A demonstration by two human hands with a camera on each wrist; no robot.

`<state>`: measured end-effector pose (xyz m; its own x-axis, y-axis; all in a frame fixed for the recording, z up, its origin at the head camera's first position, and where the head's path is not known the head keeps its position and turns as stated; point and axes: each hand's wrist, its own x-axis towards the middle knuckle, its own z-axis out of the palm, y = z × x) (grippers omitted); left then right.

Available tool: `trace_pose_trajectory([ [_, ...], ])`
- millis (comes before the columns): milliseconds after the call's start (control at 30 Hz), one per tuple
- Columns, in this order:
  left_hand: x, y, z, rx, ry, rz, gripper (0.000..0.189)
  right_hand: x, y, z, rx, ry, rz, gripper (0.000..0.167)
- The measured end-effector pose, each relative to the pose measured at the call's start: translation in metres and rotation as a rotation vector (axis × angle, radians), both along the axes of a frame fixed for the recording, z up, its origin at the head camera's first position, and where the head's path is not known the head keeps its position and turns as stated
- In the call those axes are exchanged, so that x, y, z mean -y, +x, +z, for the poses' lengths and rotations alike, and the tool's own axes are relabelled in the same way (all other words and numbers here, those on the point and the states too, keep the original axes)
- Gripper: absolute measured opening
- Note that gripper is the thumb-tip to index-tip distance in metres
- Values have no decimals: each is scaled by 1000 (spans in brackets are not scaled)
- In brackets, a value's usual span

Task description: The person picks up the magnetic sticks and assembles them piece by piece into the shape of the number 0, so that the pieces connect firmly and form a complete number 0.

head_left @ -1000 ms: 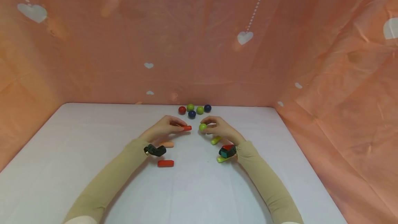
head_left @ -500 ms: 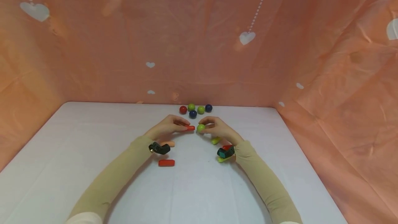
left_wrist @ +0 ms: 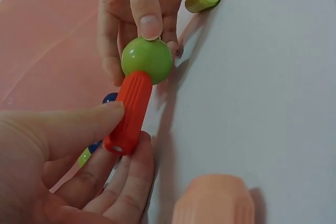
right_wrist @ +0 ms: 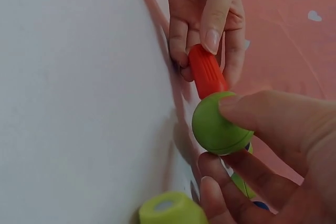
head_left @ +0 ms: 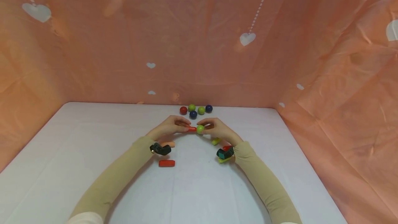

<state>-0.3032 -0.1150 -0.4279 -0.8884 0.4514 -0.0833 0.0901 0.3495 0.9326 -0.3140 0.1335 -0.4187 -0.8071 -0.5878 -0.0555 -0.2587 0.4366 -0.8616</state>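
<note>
On my feed, an orange-pink cloth (head_left: 199, 51) printed with white hearts fills the back and sides. Below it spreads the white worktop (head_left: 196, 189). Two arms in tan sleeves (head_left: 115, 179) reach over it, and I see both hands meeting in front of the ball cluster.

The left hand (head_left: 169, 125) pinches a red rod (head_left: 192, 129), thumb on one side and fingers on the other. The right hand (head_left: 219, 129) pinches a green ball (head_left: 200, 129) between thumb and fingers. Both wrist views show me the rod's far end touching the ball, the pair lying between the two hands; I cannot tell whether they are joined.

A dark wrist camera (head_left: 160, 149) sits on the left wrist, partly covering a peach rod (head_left: 169, 144). Nearer me lies a second red rod (head_left: 166, 163). By the right wrist I make out a light-green rod (head_left: 216, 141), another light-green rod (head_left: 224, 160) and a partly hidden red piece (head_left: 226, 147).

Smallest, near the back edge, are five balls: one red (head_left: 183, 110), two green, two dark blue.
</note>
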Motion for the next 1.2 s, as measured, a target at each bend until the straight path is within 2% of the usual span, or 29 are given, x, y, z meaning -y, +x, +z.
trace_pose_trajectory([
  [233,3,2,0,85,54,4,42,-1,3,2,15,5,-12,39],
  [367,7,1,2,117,74,15,46,-1,11,16,21,9,3,38],
  [500,13,0,3,145,139,37,46,-1,20,27,-8,4,22,36],
  [533,15,0,3,134,151,41,45,-1,20,27,-15,1,27,36],
  [633,21,-3,4,113,184,65,46,-3,12,14,-22,-3,14,35],
  [767,26,-12,3,69,185,150,45,-5,0,-4,-11,2,-13,35],
  [967,28,-27,0,-81,100,261,43,-6,0,-5,-3,-21,-6,35],
  [1067,29,-30,0,-122,80,278,46,-6,0,-6,1,-36,10,35],
  [1200,28,-34,-2,-155,105,266,51,-6,-1,-6,9,-41,11,35],
])
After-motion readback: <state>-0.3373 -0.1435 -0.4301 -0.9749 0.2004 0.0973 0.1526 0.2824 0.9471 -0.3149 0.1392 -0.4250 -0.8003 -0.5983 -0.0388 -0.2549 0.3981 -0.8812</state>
